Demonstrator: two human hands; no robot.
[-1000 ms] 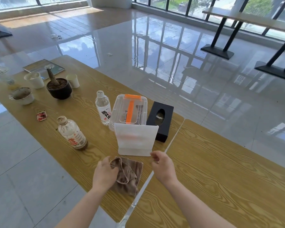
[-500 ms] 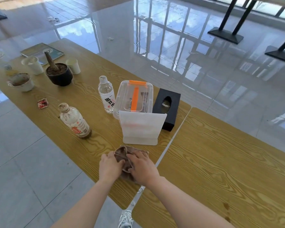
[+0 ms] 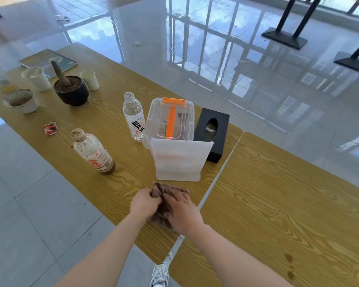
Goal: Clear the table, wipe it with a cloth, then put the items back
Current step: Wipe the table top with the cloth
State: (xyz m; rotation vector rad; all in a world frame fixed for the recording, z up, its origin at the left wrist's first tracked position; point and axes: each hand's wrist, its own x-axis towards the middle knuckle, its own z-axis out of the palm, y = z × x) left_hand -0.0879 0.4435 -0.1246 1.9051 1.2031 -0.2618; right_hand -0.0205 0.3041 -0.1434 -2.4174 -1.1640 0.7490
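Note:
A brown cloth [image 3: 164, 191] lies bunched on the wooden table [image 3: 122, 183] near its front edge. My left hand [image 3: 144, 203] grips the cloth's left side and my right hand [image 3: 183, 210] grips its right side, both with curled fingers. Just behind the cloth stands a white frosted stand [image 3: 179, 160]. Behind that sit a clear plastic box with an orange handle [image 3: 170, 119], a black tissue box [image 3: 212, 131] and a water bottle [image 3: 134, 117]. A brown drink bottle [image 3: 92, 152] stands to the left.
Further left are a red wrapper [image 3: 50, 128], a black pot with soil [image 3: 71, 90], two white cups [image 3: 36, 78] [image 3: 90, 79], a white bowl [image 3: 21, 100] and a book [image 3: 47, 62]. A second wooden table [image 3: 288, 204] adjoins on the right. A shoe [image 3: 160, 274] shows below.
My right hand came from the air beside the stand down onto the cloth. Both hands now bunch the cloth together. The view has tilted downward.

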